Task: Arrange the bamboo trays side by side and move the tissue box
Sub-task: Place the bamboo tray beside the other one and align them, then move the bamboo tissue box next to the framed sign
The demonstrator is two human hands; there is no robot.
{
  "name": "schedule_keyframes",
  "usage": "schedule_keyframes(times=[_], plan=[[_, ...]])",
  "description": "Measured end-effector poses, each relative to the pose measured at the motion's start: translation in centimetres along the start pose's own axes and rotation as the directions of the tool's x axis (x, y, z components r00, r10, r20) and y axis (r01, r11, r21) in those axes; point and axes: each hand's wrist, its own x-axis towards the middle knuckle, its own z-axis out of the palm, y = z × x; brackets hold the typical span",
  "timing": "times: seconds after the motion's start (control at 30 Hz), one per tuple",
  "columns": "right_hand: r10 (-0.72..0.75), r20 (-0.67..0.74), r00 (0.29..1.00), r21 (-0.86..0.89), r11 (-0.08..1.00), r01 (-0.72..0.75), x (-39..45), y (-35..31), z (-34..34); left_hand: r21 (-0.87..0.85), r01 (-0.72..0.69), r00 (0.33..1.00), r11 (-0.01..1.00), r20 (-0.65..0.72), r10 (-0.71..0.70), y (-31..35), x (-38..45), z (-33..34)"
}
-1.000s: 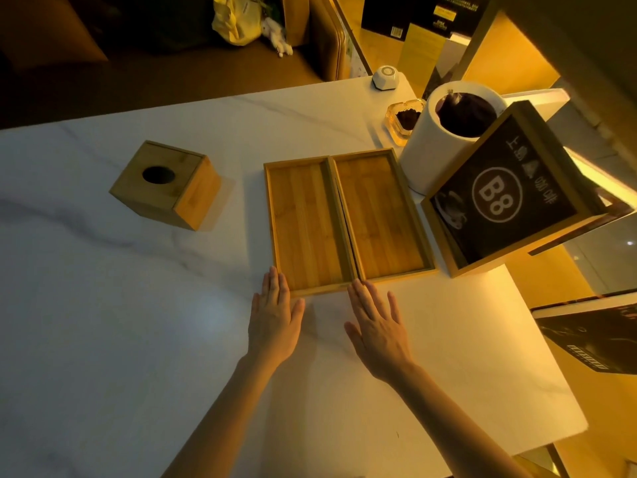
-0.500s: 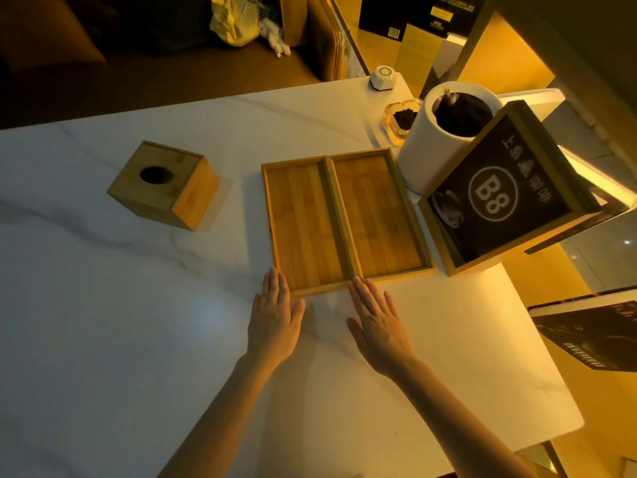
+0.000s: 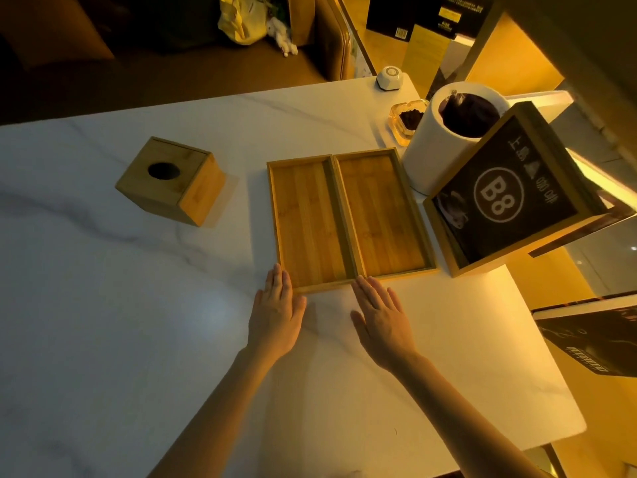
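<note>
Trays: 2; tissue box: 1

We're in what looks like a café or lounge, dim and amber-lit. A white marble-veined table carries a framed table sign marked "B8" with a coffee-cup picture, the table-number kind. Beside it, a small glass ashtray with something dark in it, a white call-button puck, a white cylinder bin. There's a bamboo tissue box too. Beyond, possibly upholstered booth seating, too dark to be sure.
</note>
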Motion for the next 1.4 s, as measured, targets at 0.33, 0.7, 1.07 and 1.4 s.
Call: schedule_keyframes(times=[0.33, 0.7, 1.07, 1.4], plan=[[-0.080, 0.023, 0.997, -0.018, 0.997, 0.080, 6.3, -5.4, -4.9, -0.267, -0.043, 0.997, 0.963, -0.079, 0.022, -1.3, 0.5, -6.6], [-0.339, 0.007, 0.941, 0.162, 0.929, 0.334, 18.1, -15.2, -8.7, -0.353, -0.052, 0.830, 0.934, -0.535, -0.156, -8.2, 5.3, -17.2], [-0.202, 0.157, 0.967, 0.464, 0.879, 0.109, 27.3, -20.1, -4.9, -0.676, 0.210, 0.785, 0.706, -0.314, -0.534, -16.4, 11.6, -16.8], [-0.190, 0.138, 0.972, 0.615, 0.785, 0.066, 27.4, -20.6, -3.7, -0.803, 0.153, 0.730, 0.576, -0.301, -0.613, -16.2, 11.8, -16.7]])
